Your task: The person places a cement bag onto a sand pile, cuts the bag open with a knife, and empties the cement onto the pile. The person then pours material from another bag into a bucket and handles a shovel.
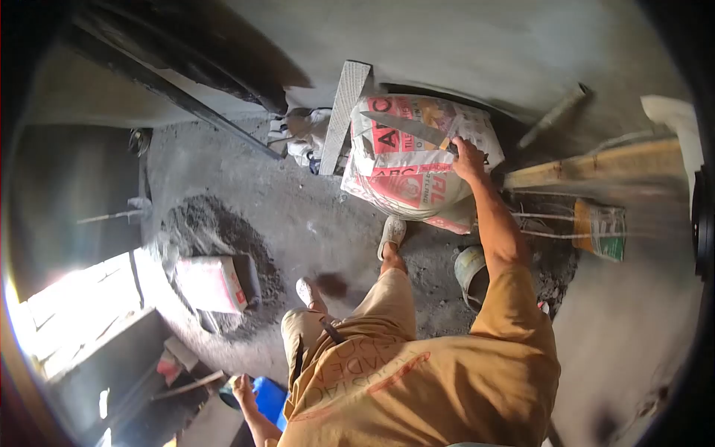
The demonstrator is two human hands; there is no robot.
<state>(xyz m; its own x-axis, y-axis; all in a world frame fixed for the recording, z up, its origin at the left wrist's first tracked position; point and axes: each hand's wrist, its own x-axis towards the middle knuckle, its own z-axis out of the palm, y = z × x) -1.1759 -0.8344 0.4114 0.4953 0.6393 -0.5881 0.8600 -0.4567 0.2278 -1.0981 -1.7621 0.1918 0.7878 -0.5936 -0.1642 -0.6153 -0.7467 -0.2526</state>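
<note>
My right hand (468,159) is closed around the dark handle of a knife-like tool with a broad, pointed metal blade (406,127). The blade points left, over a stack of printed sacks (406,186) with red panels and "ABC" lettering. Whether it touches the top sack I cannot tell. Down at the lower left, my left hand (244,390) hangs beside a blue container (269,398). Its fingers look loosely bent and apart, with nothing visible in them.
A pale board (345,115) leans beside the sacks. Left of my feet, a red-and-white bag (211,284) lies by a dark heap of sand or mortar (205,223). A bucket (471,277) stands near my right arm. Timber (596,162) and a long dark pole (194,104) lie nearby.
</note>
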